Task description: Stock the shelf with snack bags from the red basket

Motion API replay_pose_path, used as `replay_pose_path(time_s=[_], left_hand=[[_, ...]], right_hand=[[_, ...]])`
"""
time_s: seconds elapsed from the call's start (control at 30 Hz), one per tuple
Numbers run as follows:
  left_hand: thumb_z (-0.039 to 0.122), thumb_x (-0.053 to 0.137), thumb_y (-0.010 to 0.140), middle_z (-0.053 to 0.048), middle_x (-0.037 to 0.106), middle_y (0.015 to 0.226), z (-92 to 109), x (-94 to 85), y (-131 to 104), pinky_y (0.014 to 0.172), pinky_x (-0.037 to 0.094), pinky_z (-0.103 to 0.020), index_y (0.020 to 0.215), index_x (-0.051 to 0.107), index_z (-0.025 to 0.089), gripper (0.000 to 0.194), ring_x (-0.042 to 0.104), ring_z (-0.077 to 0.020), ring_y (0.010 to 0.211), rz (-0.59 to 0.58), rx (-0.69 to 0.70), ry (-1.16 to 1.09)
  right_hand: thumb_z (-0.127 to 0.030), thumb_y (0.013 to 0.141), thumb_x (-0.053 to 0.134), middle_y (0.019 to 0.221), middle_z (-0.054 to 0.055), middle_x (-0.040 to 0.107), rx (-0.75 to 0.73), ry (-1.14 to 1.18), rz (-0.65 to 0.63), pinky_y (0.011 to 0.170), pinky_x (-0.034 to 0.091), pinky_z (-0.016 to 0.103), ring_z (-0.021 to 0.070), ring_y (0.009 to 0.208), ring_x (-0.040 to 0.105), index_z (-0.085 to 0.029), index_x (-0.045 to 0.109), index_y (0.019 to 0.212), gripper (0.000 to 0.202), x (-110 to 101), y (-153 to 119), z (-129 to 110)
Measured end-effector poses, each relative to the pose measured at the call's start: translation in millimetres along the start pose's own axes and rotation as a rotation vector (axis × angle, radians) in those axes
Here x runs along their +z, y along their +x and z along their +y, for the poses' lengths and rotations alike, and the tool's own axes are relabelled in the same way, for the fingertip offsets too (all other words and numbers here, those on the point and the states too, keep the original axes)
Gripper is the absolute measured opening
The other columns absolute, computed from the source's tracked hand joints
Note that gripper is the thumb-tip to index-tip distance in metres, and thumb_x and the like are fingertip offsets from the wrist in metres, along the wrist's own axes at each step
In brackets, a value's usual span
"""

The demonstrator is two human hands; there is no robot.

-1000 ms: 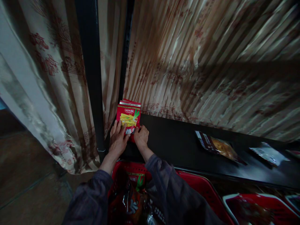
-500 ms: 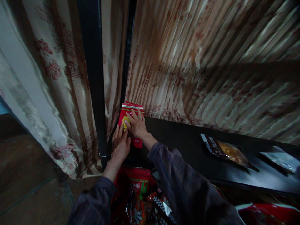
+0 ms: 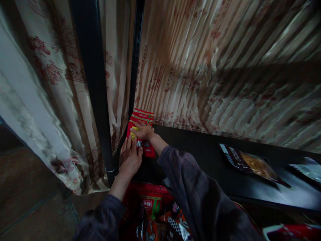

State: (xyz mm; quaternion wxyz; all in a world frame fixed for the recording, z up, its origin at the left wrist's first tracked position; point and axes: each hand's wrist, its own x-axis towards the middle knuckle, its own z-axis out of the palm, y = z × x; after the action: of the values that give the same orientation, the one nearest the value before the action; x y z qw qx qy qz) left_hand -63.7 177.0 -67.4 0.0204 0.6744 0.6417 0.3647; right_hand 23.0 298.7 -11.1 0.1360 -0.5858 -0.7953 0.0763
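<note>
A small stack of red snack packets (image 3: 149, 151) with yellow and white print lies in the left corner of the black shelf (image 3: 185, 147). My left hand (image 3: 130, 158) rests on the near left part of the top packet, fingers stretched out and slightly apart. Across the packet's middle lies my right hand (image 3: 144, 131), thumb and fingers spread on its surface. Both hands press on the packets from above rather than gripping them. The packets' upper edges fan out beyond the right hand.
Below the shelf stands a red basket (image 3: 160, 190) holding several snack bags (image 3: 173, 222). Farther right on the shelf lie a brown snack bag (image 3: 250, 162) and a pale bag (image 3: 307, 169). A dark post (image 3: 94, 90) and patterned curtains (image 3: 200, 77) border the shelf.
My right hand has shifted slightly down on the packet, and the fingers have turned leftward. The top packet's white-striped upper edge no longer shows; the red edges behind it do.
</note>
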Motion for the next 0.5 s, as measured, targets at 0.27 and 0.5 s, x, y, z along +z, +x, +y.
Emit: replay_pose_path(time_s=[0.27, 0.5], left_hand=[[0.032, 0.042, 0.088, -0.02, 0.04, 0.143, 0.9, -3.0, -0.5, 0.109, 0.031, -0.046, 0.133, 0.045, 0.009, 0.05, 0.035, -0.0296, 0.134, -0.036, 0.001, -0.001], [0.032, 0.044, 0.088, -0.018, 0.042, 0.142, 0.6, 0.6, -1.8, 0.108, 0.032, -0.047, 0.132, 0.047, 0.011, 0.049, 0.037, -0.0298, 0.133, 0.014, 0.019, 0.036]], right_hand=[[-0.06, 0.081, 0.047, 0.151, 0.005, 0.031, -0.101, -0.187, -0.023, 0.107, 0.012, 0.062, 0.0393, 0.139, 0.016, -0.031, 0.035, 0.141, 0.067, -12.3, 7.4, -13.5], [-0.062, 0.084, 0.041, 0.151, 0.004, 0.031, -0.027, -0.077, -0.129, 0.103, 0.013, 0.069, 0.0415, 0.138, 0.018, -0.034, 0.036, 0.14, 0.063, -3.2, 16.6, -12.5]])
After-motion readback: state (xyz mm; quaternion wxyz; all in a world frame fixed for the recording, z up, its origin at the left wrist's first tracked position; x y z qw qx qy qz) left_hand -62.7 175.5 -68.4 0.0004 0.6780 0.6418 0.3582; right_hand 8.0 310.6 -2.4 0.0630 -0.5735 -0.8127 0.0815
